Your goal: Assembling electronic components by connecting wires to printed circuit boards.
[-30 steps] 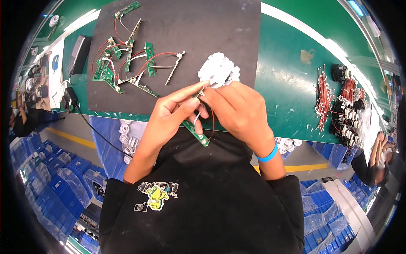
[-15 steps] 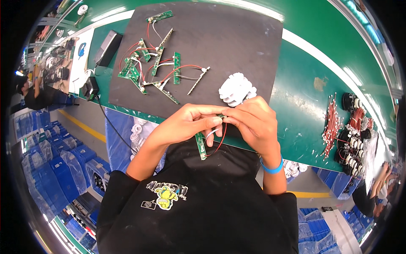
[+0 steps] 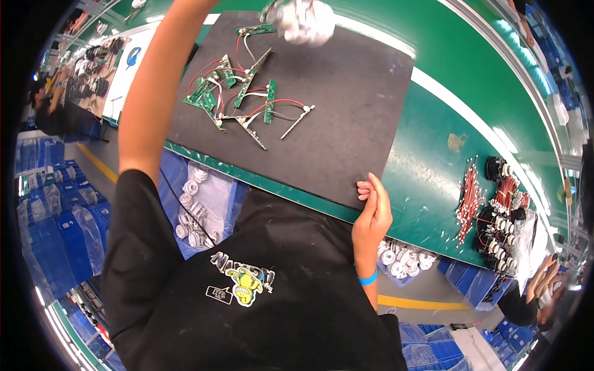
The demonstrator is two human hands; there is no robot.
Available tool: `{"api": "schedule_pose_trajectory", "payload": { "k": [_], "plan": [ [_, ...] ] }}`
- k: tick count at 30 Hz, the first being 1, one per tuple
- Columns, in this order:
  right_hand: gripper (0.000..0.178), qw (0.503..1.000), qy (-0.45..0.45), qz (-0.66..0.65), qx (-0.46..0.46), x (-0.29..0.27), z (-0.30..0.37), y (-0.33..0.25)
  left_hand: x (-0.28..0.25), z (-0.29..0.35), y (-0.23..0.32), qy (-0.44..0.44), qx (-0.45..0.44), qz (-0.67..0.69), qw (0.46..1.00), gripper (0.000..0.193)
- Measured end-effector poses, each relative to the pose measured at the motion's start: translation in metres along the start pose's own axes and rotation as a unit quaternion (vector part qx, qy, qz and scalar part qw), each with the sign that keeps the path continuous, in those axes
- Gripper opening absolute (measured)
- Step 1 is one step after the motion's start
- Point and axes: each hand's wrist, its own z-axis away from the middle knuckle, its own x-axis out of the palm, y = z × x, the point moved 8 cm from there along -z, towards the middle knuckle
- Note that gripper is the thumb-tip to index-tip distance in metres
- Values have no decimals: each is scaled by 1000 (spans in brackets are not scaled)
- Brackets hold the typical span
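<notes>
My left arm [image 3: 150, 93] stretches far forward across the table, and its hand lies beyond the top edge. A white, ribbed plastic part [image 3: 306, 21], blurred by motion, shows at the top near the mat's far edge, with a bit of green beside it. What holds it is hidden. My right hand [image 3: 373, 213] hovers at the near right corner of the black mat [image 3: 334, 117], fingers loosely bent and nothing in them. Several narrow green circuit boards [image 3: 270, 102] joined by red and white wires lie on the mat's left half.
Bundles of red wires [image 3: 470, 204] lie on the green table [image 3: 421, 185] at right, beside black and white round parts [image 3: 495, 241]. Below the table edge are bags of white parts [image 3: 197, 204]. Blue crates [image 3: 68, 229] stand at left. Other people sit at both sides.
My hands have parted: the left arm has swung far forward, the right hand has drawn back, empty. The white part has gone from the mat's near right to the top of the view.
</notes>
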Motion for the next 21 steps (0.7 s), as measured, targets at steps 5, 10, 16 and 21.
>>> {"api": "schedule_pose_trajectory", "payload": {
  "k": [5,10,16,21],
  "plan": [
    [21,998,-5,41,-48,7,11,-7,-41,-37,-80,-32,74,-267,960,27],
    [9,985,15,164,-55,14,9,-15,-57,-12,-152,73,151,-307,937,34],
    [32,995,1,97,-10,28,9,-6,-128,253,-98,183,-18,-360,915,46],
    [31,973,-157,155,-70,70,-1,-22,-160,676,-176,340,-447,-399,725,25]
  ]
}}
